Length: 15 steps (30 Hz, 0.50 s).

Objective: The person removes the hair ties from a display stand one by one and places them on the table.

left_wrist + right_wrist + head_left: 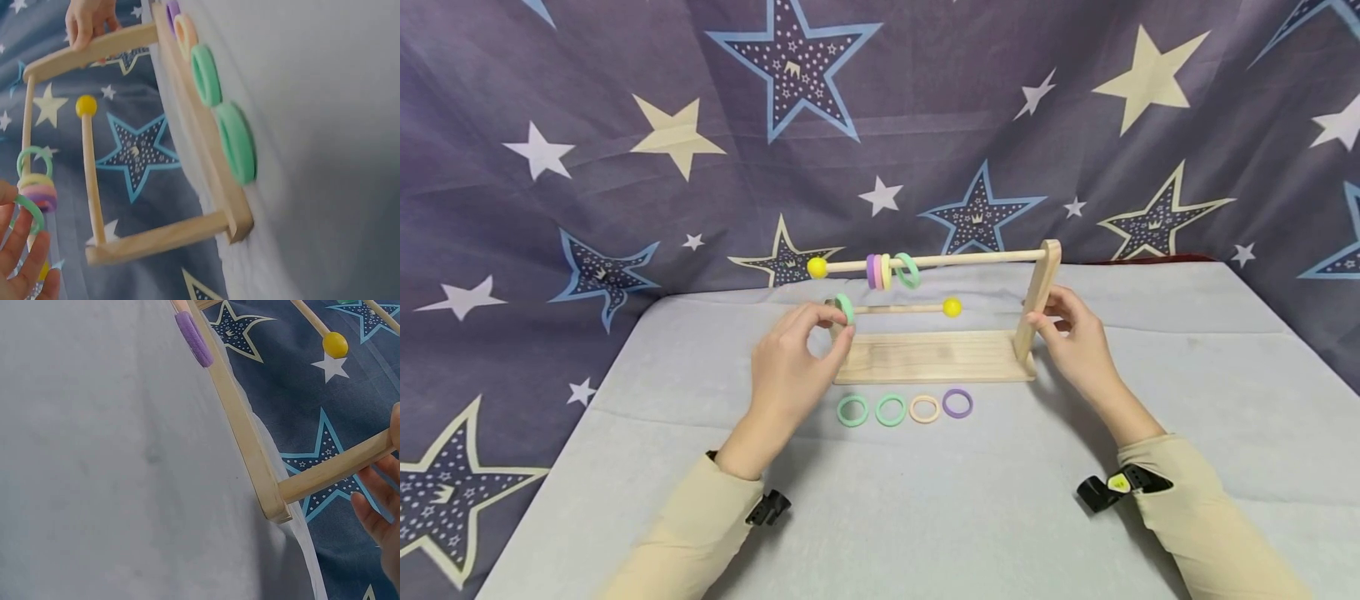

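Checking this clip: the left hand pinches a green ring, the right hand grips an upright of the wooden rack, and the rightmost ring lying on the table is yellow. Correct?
Not quite: the rightmost ring on the table is purple, not yellow, as the head view shows. The rest stands.

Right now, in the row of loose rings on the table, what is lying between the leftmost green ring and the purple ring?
A second green ring, then a peach ring, lie between them; the head view shows this.
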Motion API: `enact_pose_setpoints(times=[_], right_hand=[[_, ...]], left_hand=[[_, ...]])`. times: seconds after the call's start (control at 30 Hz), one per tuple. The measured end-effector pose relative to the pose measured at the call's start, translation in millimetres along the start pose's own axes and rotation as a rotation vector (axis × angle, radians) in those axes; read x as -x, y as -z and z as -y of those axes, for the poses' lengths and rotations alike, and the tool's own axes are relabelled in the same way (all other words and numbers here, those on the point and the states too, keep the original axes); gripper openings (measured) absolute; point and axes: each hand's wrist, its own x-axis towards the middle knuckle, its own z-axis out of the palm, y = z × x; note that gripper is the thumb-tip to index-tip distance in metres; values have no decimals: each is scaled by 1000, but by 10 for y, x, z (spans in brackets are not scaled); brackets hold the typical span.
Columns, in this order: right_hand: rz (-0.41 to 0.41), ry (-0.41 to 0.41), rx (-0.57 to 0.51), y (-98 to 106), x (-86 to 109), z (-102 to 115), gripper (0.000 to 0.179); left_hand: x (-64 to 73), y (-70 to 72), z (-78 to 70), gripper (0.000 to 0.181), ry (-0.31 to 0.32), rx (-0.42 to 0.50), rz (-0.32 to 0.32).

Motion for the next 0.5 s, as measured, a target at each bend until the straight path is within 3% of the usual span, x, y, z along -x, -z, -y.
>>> enact_pose_setpoints(times=[0.2, 0.5], right_hand=[[6, 0, 5, 3, 2, -14, 35], [3, 6, 8, 0, 4, -3, 35]], left_hand=[[56, -111, -96, 10, -10, 15, 61], [124, -277, -242, 11, -20, 41, 208]])
